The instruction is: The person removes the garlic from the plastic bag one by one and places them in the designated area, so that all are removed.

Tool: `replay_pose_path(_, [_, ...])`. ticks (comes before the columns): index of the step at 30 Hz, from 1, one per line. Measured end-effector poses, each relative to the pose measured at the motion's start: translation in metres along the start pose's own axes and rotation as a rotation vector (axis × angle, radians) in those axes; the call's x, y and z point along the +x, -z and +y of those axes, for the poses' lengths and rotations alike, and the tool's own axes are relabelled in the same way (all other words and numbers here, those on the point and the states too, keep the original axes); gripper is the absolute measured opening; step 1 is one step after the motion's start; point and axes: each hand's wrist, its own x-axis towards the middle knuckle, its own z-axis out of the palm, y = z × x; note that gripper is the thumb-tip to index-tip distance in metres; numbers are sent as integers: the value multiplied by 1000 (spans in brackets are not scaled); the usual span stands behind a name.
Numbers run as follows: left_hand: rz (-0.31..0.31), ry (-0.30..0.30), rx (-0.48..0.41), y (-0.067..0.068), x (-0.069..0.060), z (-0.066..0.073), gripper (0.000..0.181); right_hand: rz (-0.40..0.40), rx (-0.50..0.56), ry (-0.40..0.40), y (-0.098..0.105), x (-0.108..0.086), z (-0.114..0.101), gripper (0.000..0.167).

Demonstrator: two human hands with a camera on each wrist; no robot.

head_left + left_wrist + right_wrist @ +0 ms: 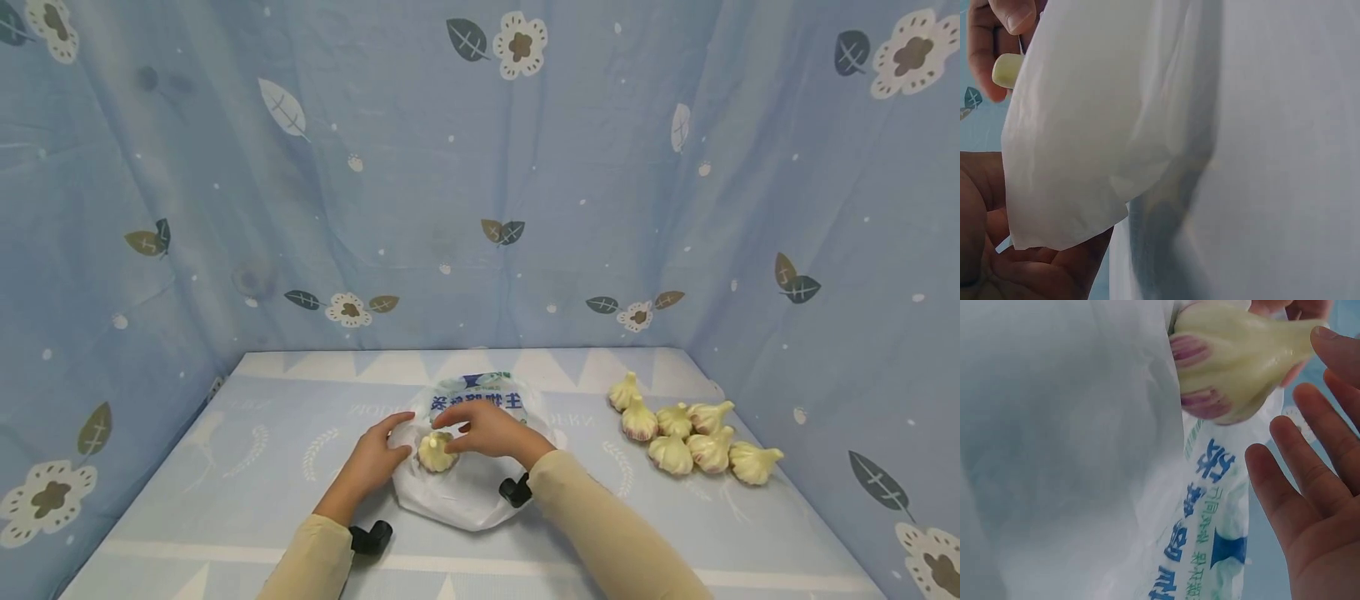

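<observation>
A white plastic bag (472, 492) with blue and green print lies on the table, and a pale garlic bulb (435, 452) with purple streaks sits at its left part. My right hand (486, 429) reaches over the bag, its thumb at the bulb's stem. In the right wrist view the other fingers (1316, 469) are spread and mostly straight. My left hand (377, 457) is at the bag's left edge, thumb and forefinger apart. The bag partly hides this hand (1035, 272) in the left wrist view; whether it touches the plastic is unclear.
Several more garlic bulbs (671, 454) lie in a cluster on the right side of the table. A light patterned cloth (247, 500) covers the table. Blue floral curtains (450, 167) stand behind and on both sides.
</observation>
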Motion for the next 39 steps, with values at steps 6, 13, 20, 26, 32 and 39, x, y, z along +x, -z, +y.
replay_pose_path(6, [-1, -6, 12, 0, 1, 0, 56, -28, -87, 66, -2, 1, -8, 34])
replay_pose_path(13, [3, -11, 17, 0, 1, 0, 56, -45, -163, 84, -5, 3, -12, 25])
replay_pose_path(20, [4, -19, 16, 1, 0, 2, 55, -43, -172, 66, -6, 3, -10, 23])
replay_pose_path(26, [7, -15, 10, 1, 1, 0, 55, -29, -161, 65, -5, 0, -8, 24])
replay_pose_path(32, [16, -9, 14, 0, 2, -2, 55, -7, -122, 45, 2, -8, -9, 26])
replay_pose_path(39, [19, 2, 16, 0, 2, 0, 56, 40, -64, 7, 21, -19, -12, 25])
